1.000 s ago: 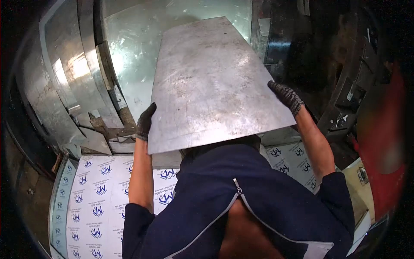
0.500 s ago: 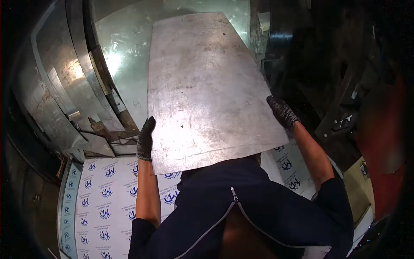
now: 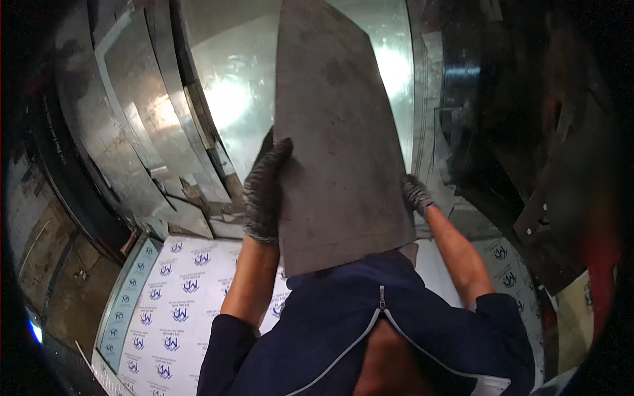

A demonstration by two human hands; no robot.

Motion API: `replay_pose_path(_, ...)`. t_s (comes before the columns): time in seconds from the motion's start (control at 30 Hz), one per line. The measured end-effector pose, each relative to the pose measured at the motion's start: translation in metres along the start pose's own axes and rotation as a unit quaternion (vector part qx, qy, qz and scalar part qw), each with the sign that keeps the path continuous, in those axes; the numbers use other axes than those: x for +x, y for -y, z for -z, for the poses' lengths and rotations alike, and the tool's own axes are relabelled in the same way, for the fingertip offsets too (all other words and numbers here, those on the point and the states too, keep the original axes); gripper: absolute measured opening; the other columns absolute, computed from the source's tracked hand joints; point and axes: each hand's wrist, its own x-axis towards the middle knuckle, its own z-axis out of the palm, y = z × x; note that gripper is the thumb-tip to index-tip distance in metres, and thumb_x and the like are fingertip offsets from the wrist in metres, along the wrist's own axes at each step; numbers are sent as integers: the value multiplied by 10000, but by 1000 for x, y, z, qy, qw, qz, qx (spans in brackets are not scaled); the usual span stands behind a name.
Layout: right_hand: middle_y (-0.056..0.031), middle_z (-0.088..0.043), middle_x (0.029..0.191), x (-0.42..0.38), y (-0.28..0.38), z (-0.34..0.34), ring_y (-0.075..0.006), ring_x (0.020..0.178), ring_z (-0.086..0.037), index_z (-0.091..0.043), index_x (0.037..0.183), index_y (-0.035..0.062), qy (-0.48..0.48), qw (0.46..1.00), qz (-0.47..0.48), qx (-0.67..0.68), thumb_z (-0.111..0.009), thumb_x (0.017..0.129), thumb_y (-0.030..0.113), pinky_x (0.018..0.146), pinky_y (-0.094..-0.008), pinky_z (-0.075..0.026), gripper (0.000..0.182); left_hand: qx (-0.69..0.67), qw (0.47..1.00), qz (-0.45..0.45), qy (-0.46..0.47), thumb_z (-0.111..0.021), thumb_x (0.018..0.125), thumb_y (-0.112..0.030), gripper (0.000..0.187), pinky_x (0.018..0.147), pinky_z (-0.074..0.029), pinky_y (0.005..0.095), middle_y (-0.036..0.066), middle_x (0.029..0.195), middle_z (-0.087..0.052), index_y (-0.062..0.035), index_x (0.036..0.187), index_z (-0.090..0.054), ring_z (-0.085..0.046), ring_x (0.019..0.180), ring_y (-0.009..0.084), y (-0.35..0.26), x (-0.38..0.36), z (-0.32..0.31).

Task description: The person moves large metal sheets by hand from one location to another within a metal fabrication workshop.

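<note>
A grey metal sheet (image 3: 340,145) stands tilted in front of my torso. Its top is cut at an angle and its lower edge is close to my dark blue jacket. My left hand (image 3: 265,188), in a dark knitted glove, is closed on the sheet's left edge, thumb across the near face. On the opposite edge, lower down, my gloved right hand (image 3: 417,196) grips the sheet, its fingers partly hidden behind it.
Large shiny metal sheets (image 3: 231,66) lean behind, with curved metal strips (image 3: 135,99) at the left. White printed film (image 3: 191,264) covers the surface below. Dark metal pieces (image 3: 528,204) and something red (image 3: 601,277) are at the right.
The sheet has turned and tilted, so it looks narrower and its bright face now appears dull grey. My left hand has moved up and right in view, its thumb now over the near face.
</note>
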Motion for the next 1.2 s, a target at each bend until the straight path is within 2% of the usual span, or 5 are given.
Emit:
replay_pose_path(0.4,-113,-515,1454,-77,28,44,-243,1353,-457,-472,1454,85,-130,798,-146,571,-346,1052,415,1135,-323,-323,536,-14,994,-60,91,-610,940,-164,662,1124,-289,329,140,1547,-346,-9,1516,-324,-334,1391,224,56,-31,-174)
replay_pose_path(0.6,-117,-458,1505,-71,-9,20,-228,1385,-420,-407,1494,72,-152,872,-60,462,-299,1070,385,1147,-308,-299,538,68,974,-159,146,-623,939,-95,707,1128,-307,319,182,1523,-404,47,1525,-254,-419,1363,226,67,-23,-192)
replay_pose_path(0.67,-133,-450,1508,-75,-5,37,-239,1395,-408,-390,1502,70,-129,868,-59,476,-280,1076,332,1153,-306,-291,512,254,890,-357,126,-600,949,-113,650,1114,-326,327,180,1504,-423,36,1500,-288,-439,1355,241,78,-11,-188)
replay_pose_path(0.73,-123,-468,1493,-89,17,85,-229,1366,-437,-386,1498,58,-33,781,-175,598,-293,1078,311,1127,-311,-320,499,236,876,-406,109,-578,955,-166,579,1107,-329,347,175,1457,-461,22,1452,-347,-457,1336,252,73,-6,-197)
replay_pose_path(1.2,-101,-589,1364,-204,27,262,-203,1213,-567,-445,1460,64,-36,834,-157,527,-364,1061,416,1046,-315,-427,538,144,685,-689,189,-442,1022,-312,382,952,-477,405,152,1069,-707,-13,1114,-662,-648,1049,263,-35,6,-266)
